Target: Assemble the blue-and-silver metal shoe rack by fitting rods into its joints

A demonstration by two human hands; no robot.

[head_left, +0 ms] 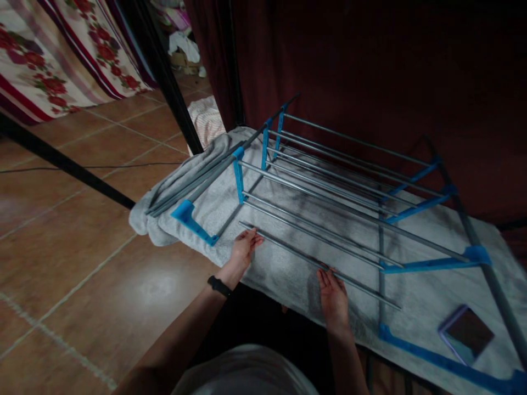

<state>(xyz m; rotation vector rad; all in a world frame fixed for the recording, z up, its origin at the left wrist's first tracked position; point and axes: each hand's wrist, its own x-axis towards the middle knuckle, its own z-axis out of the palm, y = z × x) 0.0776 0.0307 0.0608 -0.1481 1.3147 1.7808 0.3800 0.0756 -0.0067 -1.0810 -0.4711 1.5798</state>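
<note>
A thin grey metal rod (294, 250) is held level in both hands, in front of a partly assembled rack (313, 189) of grey tubes and blue plastic brackets. My left hand (246, 244), with a dark band on the wrist, pinches the rod near its left end. Farther right, my right hand (332, 291) has its fingers curled round the rod from below. The nearest blue bracket on the left (191, 222) and the long one on the right (444, 359) carry no rod between them. Several loose grey rods (193, 178) lie bunched at the left.
A grey blanket (284, 288) covers the surface under the rack. At the right lies a phone (466, 334). Black posts (164, 77) stand at the left, over a tiled floor (82, 230). Behind the rack hangs a dark red curtain (362, 71).
</note>
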